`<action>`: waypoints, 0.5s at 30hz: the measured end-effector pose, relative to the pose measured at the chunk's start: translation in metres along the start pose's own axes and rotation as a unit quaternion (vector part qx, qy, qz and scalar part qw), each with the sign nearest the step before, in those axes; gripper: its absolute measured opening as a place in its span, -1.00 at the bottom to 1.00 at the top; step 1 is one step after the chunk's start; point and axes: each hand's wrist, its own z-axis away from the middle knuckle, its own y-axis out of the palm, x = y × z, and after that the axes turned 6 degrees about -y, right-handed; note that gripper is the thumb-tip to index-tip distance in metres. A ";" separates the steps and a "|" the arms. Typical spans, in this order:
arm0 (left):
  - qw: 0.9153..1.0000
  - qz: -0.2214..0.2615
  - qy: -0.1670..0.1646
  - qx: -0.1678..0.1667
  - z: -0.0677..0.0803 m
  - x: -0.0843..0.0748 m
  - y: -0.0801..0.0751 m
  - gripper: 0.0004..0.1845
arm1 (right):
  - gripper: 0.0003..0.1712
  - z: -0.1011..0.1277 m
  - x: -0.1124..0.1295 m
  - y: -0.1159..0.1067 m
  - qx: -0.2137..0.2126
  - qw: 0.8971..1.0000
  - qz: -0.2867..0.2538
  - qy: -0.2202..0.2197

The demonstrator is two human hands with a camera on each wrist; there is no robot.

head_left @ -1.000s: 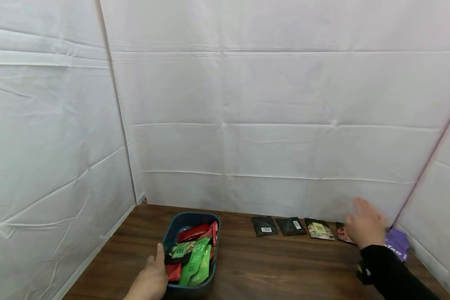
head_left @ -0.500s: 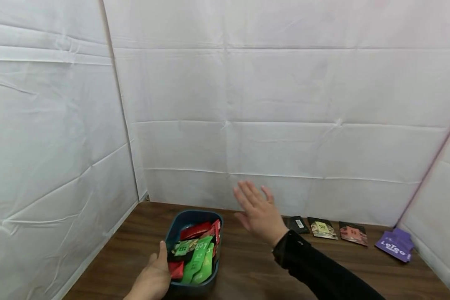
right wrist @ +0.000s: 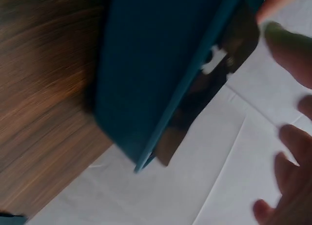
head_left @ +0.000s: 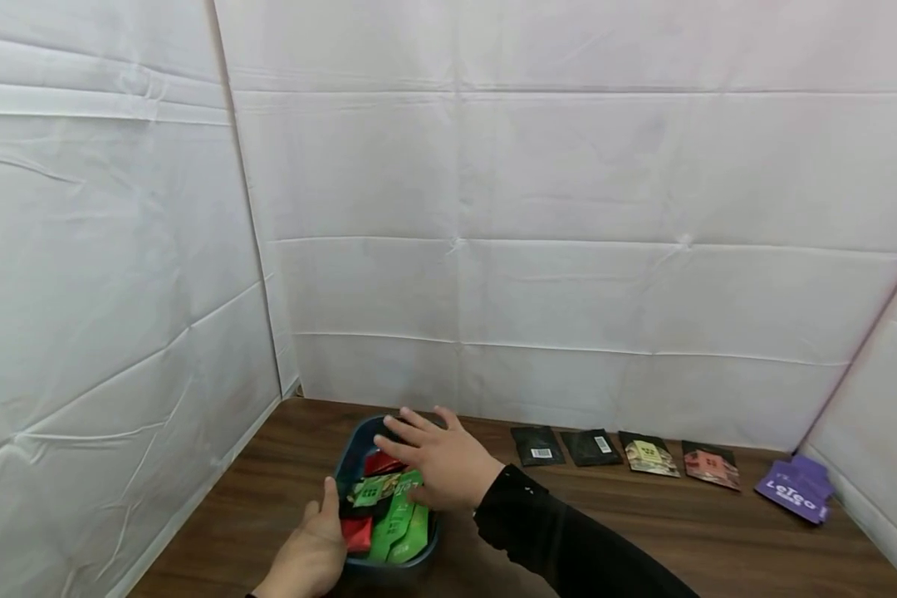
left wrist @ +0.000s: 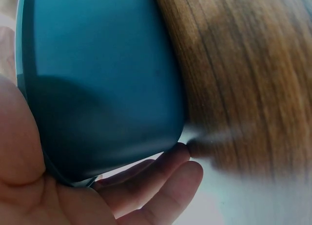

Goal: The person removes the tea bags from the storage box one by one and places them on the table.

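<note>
Hands at tray of packets

Left hand point(head_left: 310, 556) grip closed on tray point(head_left: 351, 453) near table's point(head_left: 643, 531) left edge; right hand point(head_left: 437, 465) grip open, fingers spread over packets point(head_left: 389, 519) inside.

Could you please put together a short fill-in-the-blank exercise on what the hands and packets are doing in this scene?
1. The left hand holds the near rim of the blue ____.
2. The right hand hovers with spread fingers over the packets in the tray.
3. The number of packets lined up near the back wall, left of the purple packet, is ____.
4. The table surface is dark ____.

Missing words: tray; four; wood
</note>
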 end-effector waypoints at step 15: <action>1.000 -0.003 0.014 -0.001 -0.001 0.004 0.001 -0.23 | -0.47 -0.017 0.014 -0.001 0.202 0.972 -0.117 0.036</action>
